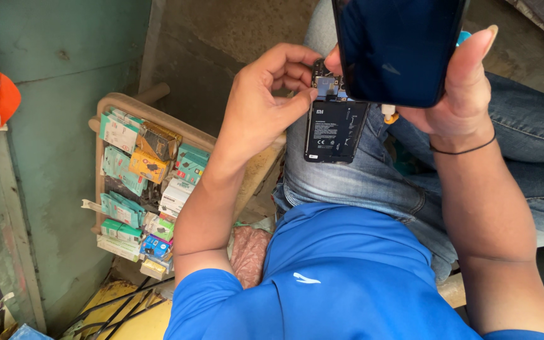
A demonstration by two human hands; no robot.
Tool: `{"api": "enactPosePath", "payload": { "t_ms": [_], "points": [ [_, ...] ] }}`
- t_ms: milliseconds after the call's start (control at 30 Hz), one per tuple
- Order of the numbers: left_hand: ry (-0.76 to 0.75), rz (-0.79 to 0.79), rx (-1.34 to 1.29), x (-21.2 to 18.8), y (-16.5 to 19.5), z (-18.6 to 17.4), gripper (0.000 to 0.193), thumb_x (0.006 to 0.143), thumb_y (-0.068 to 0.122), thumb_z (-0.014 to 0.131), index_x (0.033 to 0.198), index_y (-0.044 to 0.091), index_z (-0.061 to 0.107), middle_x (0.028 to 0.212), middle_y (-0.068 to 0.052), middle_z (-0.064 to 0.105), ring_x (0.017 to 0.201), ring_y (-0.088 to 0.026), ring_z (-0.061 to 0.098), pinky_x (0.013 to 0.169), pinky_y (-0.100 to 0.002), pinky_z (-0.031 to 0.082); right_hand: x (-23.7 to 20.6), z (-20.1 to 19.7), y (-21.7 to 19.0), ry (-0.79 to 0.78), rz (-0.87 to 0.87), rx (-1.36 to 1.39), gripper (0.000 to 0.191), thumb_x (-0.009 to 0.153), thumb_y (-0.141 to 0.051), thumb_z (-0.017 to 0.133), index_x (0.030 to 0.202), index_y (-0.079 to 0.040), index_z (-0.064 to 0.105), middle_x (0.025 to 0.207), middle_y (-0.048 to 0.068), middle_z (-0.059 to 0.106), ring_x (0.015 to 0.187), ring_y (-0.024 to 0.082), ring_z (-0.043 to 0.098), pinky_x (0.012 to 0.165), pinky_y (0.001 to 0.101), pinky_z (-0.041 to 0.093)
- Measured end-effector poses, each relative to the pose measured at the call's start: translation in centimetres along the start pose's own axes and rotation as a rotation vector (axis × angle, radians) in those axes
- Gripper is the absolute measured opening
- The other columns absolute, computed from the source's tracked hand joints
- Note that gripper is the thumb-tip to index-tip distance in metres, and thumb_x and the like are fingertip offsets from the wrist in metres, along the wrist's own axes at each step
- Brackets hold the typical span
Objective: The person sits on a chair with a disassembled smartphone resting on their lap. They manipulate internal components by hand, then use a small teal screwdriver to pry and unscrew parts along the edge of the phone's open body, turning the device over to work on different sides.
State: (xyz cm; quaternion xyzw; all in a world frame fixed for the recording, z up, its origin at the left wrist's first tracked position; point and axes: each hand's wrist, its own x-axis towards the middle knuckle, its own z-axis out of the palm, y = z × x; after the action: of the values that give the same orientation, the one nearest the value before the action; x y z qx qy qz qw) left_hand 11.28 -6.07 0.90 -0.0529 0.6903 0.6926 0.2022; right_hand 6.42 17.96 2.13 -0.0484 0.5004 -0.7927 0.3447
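— What are my hands doing right now?

— From where I sit, my left hand (pixel 266 104) is curled nearly shut, thumb and forefinger pinched together at the top edge of the opened phone body (pixel 334 123). Whether anything tiny sits between those fingertips I cannot tell. My right hand (pixel 458 94) is wrapped around the lifted screen panel (pixel 398 47), thumb along its right edge, palm behind it, so that hand is closed on the panel. A thin black band (pixel 464 150) circles that wrist.

— And the phone itself, how does it look?

— The body lies on my lap over the jeans (pixel 360 182), back cover off. A flat black battery (pixel 335 129) with white markings fills most of it, and above that I see a dark circuit board (pixel 326 79) with small metal parts, just where the left fingertips meet. The screen panel is dark, glossy blue-black, tilted up and overlapping the top right of the body. A small orange and white piece (pixel 390 114) shows just beside the body's right edge, under the panel.

— What lies further out?

— My blue shirt (pixel 335 271) fills the bottom. To the left, a rack (pixel 109 101) leans by a green wall (pixel 64 75), packed with small green, yellow and white boxes (pixel 140 170).
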Motion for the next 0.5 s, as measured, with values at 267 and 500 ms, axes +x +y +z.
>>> {"api": "enactPosePath", "payload": {
  "t_ms": [267, 500],
  "points": [
    [-0.008, 0.038, -0.01, 0.27, -0.08, 0.12, 0.034, 0.094, -0.006, 0.07, 0.127, 0.0, 0.063, 0.104, -0.004, 0.071, 0.098, -0.009, 0.069, 0.093, -0.024, 0.059, -0.01, -0.45, 0.16, -0.004, 0.006, 0.024, 0.125, 0.086, -0.094, 0.043, 0.158, 0.007, 0.033, 0.136, 0.025, 0.054, 0.123, 0.03, 0.057, 0.107, 0.0427, 0.047],
    [0.004, -0.012, -0.018, 0.14, -0.58, 0.0, 0.035, 0.093, -0.005, 0.071, 0.127, -0.001, 0.063, 0.102, -0.004, 0.07, 0.096, -0.009, 0.069, 0.089, -0.024, 0.058, 0.29, -0.13, 0.43, 0.007, 0.019, 0.025, 0.123, 0.085, -0.094, 0.044, 0.155, 0.007, 0.036, 0.134, 0.025, 0.055, 0.121, 0.03, 0.058, 0.108, 0.0433, 0.05]
  ]
}}
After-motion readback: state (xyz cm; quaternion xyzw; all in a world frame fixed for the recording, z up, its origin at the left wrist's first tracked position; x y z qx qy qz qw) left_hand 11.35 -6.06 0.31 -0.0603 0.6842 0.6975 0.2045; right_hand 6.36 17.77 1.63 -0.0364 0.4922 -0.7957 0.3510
